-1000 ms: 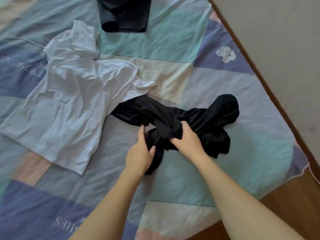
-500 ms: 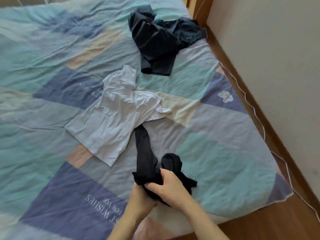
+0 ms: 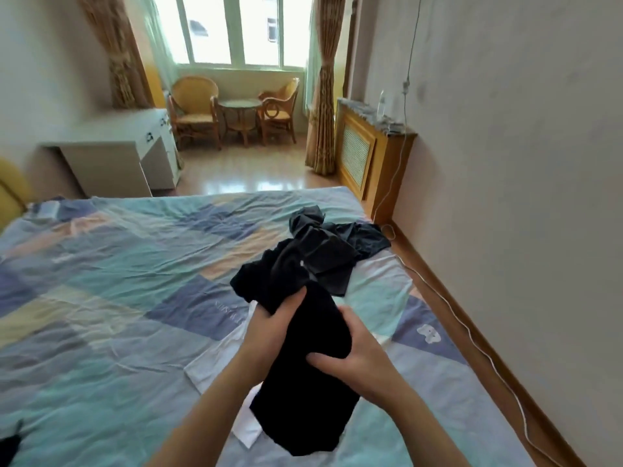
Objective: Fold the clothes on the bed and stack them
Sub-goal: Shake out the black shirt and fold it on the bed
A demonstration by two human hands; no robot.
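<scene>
Both hands hold a black garment [image 3: 305, 392] lifted above the bed [image 3: 118, 281]. My left hand [image 3: 269, 323] grips its upper bunched part. My right hand [image 3: 350, 355] grips its right side, thumb pressed on the front. The cloth hangs down crumpled between my forearms. A white T-shirt [image 3: 215, 362] lies on the bedspread beneath, mostly hidden by my arms and the black garment. A dark crumpled garment [image 3: 337, 251] lies farther back near the bed's right edge.
The bed has a patchwork blue, teal and cream cover. A wall runs close along the right, with a white cable [image 3: 472, 335] on the floor strip. Beyond the bed stand a white desk [image 3: 111, 156], a wooden radiator cover [image 3: 371, 156] and wicker chairs [image 3: 195, 109].
The black garment was bunched on the bed under both hands; now it is raised in the air. The view tilted up, showing the room beyond the bed.
</scene>
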